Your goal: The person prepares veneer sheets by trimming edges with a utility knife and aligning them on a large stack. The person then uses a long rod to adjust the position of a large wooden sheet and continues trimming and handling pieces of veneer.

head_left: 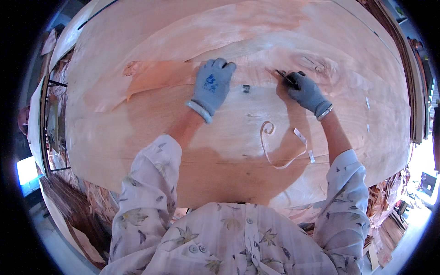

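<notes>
1. Head view: a broad, pale wood sheet (224,137) lies beneath both hands; the worn shirt (231,238) hides part of its near edge, and the far side runs up to the picture's top.
2. Head view: the left hand (212,88), in a grey glove, is back-up with fingers curled, beside the right end of an orange-toned patch (160,75). Its fingertips are turned down out of sight, so I cannot tell whether they pinch anything.
3. Head view: the right hand (308,94), also gloved, has its fingers closed around a dark tool (287,79). Only the narrow front shows; the grip covers the rest, leaving its kind unclear.
4. Head view: a curled strip (284,165) lies on the sheet, nearer the body than the hands.
5. Head view: stacked material (416,91) at the right rim is bent by the lens and partly cut off.
</notes>
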`<state>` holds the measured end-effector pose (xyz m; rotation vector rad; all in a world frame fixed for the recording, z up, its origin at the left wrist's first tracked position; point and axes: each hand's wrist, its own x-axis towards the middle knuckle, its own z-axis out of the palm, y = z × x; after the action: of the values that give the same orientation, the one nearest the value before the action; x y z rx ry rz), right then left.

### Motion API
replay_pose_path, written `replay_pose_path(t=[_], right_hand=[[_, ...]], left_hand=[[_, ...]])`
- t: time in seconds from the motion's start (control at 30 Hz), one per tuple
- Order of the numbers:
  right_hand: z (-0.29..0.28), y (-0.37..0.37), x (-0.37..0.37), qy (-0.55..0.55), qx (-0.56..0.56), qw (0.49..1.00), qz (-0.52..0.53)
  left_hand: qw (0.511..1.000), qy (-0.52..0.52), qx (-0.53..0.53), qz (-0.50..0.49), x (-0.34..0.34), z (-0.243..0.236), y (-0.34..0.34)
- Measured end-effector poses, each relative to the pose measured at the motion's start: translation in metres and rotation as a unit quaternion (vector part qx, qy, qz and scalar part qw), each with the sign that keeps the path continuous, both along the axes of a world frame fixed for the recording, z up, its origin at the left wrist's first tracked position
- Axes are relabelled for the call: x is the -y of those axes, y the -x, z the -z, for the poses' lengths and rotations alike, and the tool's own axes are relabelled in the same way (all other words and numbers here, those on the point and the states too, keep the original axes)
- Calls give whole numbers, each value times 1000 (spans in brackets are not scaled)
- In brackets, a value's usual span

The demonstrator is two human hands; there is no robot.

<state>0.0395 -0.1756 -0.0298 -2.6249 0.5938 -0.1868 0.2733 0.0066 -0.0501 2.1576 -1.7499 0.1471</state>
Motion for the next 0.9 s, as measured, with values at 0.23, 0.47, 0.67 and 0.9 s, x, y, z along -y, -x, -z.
replay_pose_path(t=[0.23, 0.47, 0.67, 0.9], right_hand=[[-36, -51, -31, 10, -108, 993, -47], [-29, -107, -58, 61, -152, 981, -108], [-42, -74, -32, 40, -230, 965, -119], [-56, 11, 56, 124, -232, 953, -148]], left_hand=[[965, 73, -223, -116, -7, 18, -4], [964, 88, -225, -114, -4, 25, -12], [951, 64, -137, -270, 14, 11, 23], [941, -21, -182, -285, 18, 4, 22]])
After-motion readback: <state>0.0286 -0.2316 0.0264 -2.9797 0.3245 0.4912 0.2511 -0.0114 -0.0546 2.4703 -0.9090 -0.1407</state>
